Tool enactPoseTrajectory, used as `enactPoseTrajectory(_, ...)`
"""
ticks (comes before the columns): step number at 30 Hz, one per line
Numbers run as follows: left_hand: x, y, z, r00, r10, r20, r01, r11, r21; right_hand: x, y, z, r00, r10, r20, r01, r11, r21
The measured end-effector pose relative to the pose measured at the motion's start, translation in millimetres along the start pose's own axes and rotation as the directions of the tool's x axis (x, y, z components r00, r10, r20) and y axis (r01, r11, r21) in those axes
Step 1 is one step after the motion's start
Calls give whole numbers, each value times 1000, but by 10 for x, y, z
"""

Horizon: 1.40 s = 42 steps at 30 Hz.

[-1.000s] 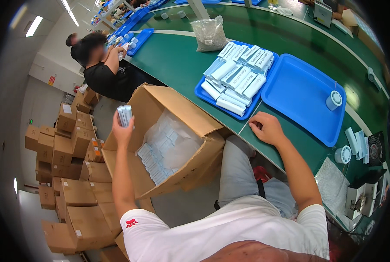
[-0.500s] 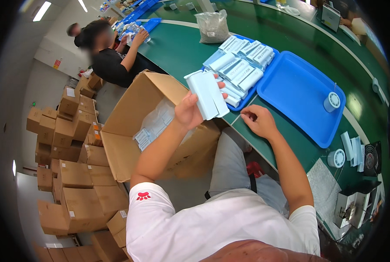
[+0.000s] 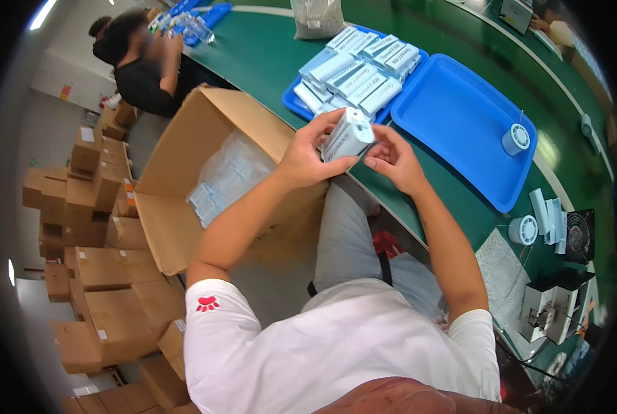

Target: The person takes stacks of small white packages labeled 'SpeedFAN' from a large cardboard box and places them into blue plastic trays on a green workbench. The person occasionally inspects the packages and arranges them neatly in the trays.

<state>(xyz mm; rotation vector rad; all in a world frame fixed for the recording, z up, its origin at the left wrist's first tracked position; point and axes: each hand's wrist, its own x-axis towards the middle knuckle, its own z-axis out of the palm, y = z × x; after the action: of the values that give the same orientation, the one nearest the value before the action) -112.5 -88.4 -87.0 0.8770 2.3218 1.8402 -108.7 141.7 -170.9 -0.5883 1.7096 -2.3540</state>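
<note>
A light-blue plastic casing with print on its side is in my left hand, whose thumb and fingers wrap around it. It is held tilted, one narrow end facing up, above the table's near edge. Close by its right side is my right hand, thumb and forefinger apart and fingers bent; whether the fingertips touch the casing is hard to make out. Just beyond both hands, several similar printed casings lie piled in a blue tray.
A second blue tray holds a round fan-like part. Another such part, pale strips and a black fan lie at right. An open carton with bagged parts stands left. A person works far left.
My left hand has turned the casing from its flat open side to end-up and drawn it slightly lower. My right hand has moved left from the table edge to beside it.
</note>
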Motion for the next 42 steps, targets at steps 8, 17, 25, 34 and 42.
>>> enactPoseTrajectory(8, -33, 1, 192, 993, 120, -6, -102, 869, 485, -27, -60, -11, 995, -58, 75, 44, 983, 176)
enactPoseTrajectory(17, -42, 36, 164, 995, 95, -3, -81, 865, 495, 3, -57, -60, 994, -22, 108, -3, 975, 222)
enactPoseTrajectory(25, -28, 31, 153, 983, 182, 12, -155, 798, 582, 2, -74, -52, 994, -4, 107, -21, 972, 234)
enactPoseTrajectory(34, -26, -6, 191, 963, 269, 27, -208, 675, 707, 13, -68, 168, 999, -12, -35, 18, 980, 197)
enactPoseTrajectory(42, -13, -28, 184, 971, 238, 11, -178, 693, 699, 3, 78, 149, 989, -79, -123, 82, 996, 21)
